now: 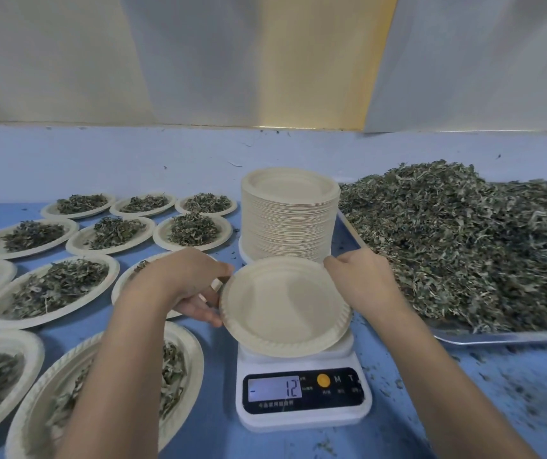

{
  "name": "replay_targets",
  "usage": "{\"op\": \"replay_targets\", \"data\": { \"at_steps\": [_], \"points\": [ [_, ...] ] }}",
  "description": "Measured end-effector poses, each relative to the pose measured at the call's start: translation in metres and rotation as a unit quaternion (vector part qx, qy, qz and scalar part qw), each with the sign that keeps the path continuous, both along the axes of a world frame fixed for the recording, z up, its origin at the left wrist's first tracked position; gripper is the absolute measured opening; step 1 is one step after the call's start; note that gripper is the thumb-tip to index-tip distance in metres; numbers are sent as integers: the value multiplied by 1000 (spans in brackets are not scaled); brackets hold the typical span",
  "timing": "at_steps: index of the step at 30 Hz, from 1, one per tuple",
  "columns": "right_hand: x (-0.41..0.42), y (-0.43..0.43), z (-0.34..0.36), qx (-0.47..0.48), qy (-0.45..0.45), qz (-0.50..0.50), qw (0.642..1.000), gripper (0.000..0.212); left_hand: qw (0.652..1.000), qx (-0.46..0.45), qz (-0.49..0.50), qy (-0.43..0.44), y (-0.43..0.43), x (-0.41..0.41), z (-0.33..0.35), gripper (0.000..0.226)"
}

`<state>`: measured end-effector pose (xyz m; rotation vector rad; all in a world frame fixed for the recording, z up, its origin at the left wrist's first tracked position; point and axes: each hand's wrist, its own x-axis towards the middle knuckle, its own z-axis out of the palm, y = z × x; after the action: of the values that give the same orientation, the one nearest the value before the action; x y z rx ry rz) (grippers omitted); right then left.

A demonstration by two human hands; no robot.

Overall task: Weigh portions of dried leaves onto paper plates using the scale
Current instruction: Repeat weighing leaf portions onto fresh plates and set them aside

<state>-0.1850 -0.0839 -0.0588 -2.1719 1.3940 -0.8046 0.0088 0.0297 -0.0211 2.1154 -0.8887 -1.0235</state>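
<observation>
Grips of left hand (186,286) and right hand (361,279) pinch opposite rims of paper plate (285,306), hollow upward over scale (301,417)

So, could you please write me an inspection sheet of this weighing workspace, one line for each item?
Surface: blue table.
Job's things: white digital scale reads minus 12; empty beige paper plate tilted over it; tall stack of empty plates behind; metal tray heaped with dried green leaves at right; filled plates at left.
Clutter: leaf crumbs scattered near the tray.
Grips: left hand holds the empty plate's left rim; right hand pinches its far rim.
Cables: nothing seen.
Surroundings: pale wall panels behind.
</observation>
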Motion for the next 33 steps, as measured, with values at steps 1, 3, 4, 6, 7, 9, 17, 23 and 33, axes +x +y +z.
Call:
{"op": "replay_targets", "data": {
  "at_steps": [1,3,4,6,7,9,17,23,33],
  "points": [
    [-1,0,-1,-1,3,-1,1000,47,1000,3,-1,0,0,0,0,33],
    [-2,-1,-2,0,4,-3,1000,48,1000,3,0,1,0,-1,0,34],
    [-2,-1,-3,2,3,-3,1000,48,1000,2,-1,0,0,-1,0,34],
    [-2,-1,-5,4,-1,-3,1000,50,1000,0,-4,-5,1,-2,-1,35],
    [-2,0,-6,3,-4,-2,1000,50,1000,1,-5,-9,1,-2,-1,35],
    [-2,-1,-6,-6,-2,-3,1000,48,1000,5,-3,-15,1,-1,-1,35],
    [-7,-4,-1,-34,-36,-22,999,45,979,-123,-4,-164,-8,-4,-3,23],
    [-20,-10,1,-55,-41,-56,996,27,931,-241,-103,-256,-23,-50,2,23],
    [-73,-40,-18,10,155,-192,969,55,917,-328,-180,-135,-58,-130,3,24]
  ]
}}
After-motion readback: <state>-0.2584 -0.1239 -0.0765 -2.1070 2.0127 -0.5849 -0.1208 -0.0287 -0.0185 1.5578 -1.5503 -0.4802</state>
